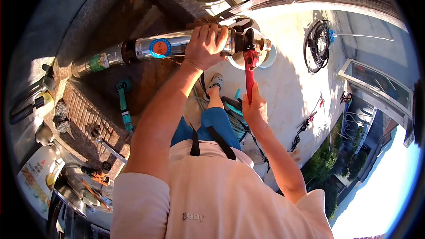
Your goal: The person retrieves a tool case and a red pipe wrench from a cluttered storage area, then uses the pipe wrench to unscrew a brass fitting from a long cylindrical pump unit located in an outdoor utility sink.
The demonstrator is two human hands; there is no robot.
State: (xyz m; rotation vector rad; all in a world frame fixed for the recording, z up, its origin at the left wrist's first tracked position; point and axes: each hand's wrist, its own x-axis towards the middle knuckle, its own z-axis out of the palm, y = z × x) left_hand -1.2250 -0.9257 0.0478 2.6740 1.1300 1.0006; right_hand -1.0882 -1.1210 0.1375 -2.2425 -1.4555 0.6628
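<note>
Clamping left hand [204, 46] over stainless-steel pump cylinder [178, 44], set crosswise under palm | gripping red pipe wrench [249, 77] in right hand [255, 108], apart from left, with head at cylinder's end beside brass fitting [266, 44], ahead of right hand | beyond wrench: white bucket [271, 56] | farther right of right hand: black coil [315, 44]

- On the long metal cylinder [144, 49], I can see a round orange sticker [160, 48] ringed in blue, with small print on it too fine for me to make out.
- Nearer its left end, a green label [99, 62], its print a blur.
- Across the pale shirt [212, 186], a short row of grey letters [193, 217], turned upside down.
- Over at lower left, white packaging [34, 179] bearing small red characters.
</note>
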